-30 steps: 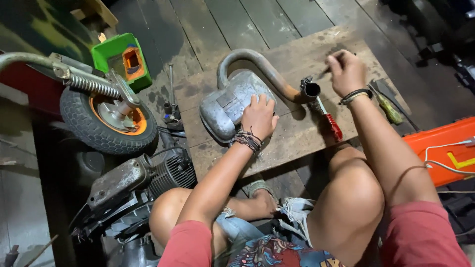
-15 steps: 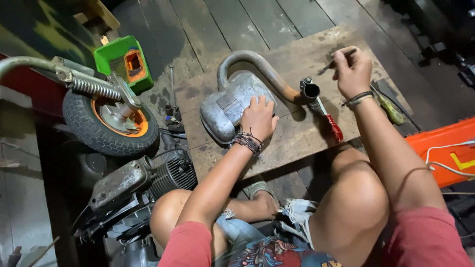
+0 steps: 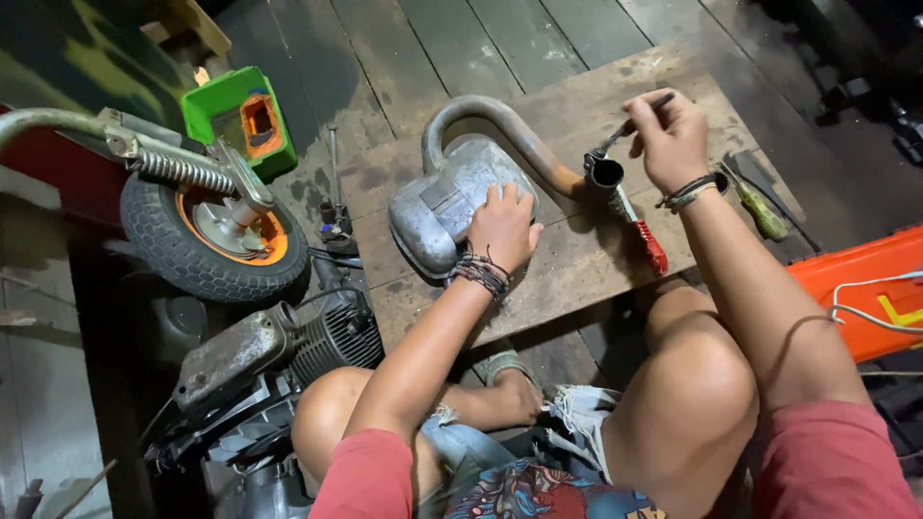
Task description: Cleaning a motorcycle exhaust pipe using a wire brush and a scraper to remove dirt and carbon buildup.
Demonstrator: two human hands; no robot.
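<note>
A grey metal exhaust muffler (image 3: 437,207) with a curved rusty pipe (image 3: 500,125) lies on a wooden board (image 3: 577,259). My left hand (image 3: 503,226) presses flat on the muffler's body. My right hand (image 3: 670,139) grips a thin dark tool (image 3: 630,125) whose tip points at the pipe's open end (image 3: 606,173). A red-handled tool (image 3: 642,233) lies on the board just below that opening.
A small wheel with an orange hub (image 3: 219,235) and a spring strut (image 3: 178,171) stands at left, an engine block (image 3: 279,346) below it. A green box (image 3: 240,115) sits behind. A green-handled screwdriver (image 3: 760,211) and an orange case (image 3: 860,288) lie at right.
My right hand has lifted slightly and turned, bringing the thin tool's tip to the pipe opening. My left hand has stayed on the muffler.
</note>
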